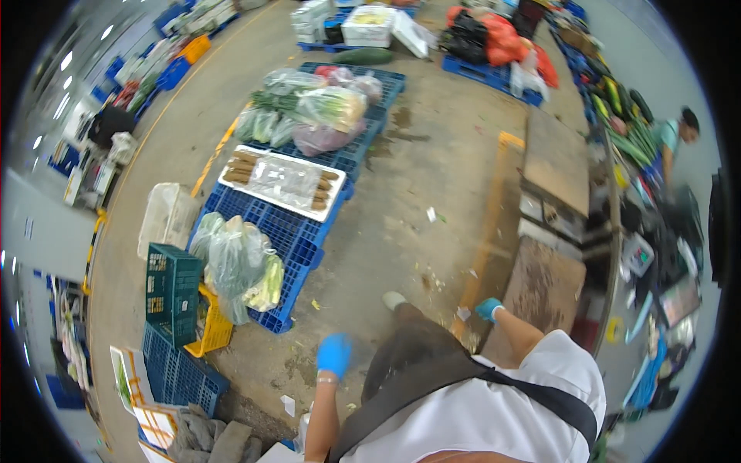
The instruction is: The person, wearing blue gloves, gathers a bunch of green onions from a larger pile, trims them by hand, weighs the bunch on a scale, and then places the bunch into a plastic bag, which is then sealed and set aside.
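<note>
My left hand (333, 356), in a blue glove, hangs beside my dark trousers, blurred by motion, so its fingers are unclear. My right hand (488, 309), also gloved, is near a worn brown board (544, 285); I cannot tell whether it touches it or how closed it is. Ahead to the left, a blue pallet (301, 274) carries bagged pale vegetables (239, 262), a white foam tray (282, 184) of long brown items and a heap of bagged vegetables (324, 116). My foot (394, 299) is on the concrete floor.
Stacked green crates (171, 293) and a yellow crate (210, 336) stand at the left. Foam boxes (367, 27) and red and black bags (502, 42) sit at the back. At the right, another person (668, 143) is beside piled green vegetables (621, 104) and a cluttered bench.
</note>
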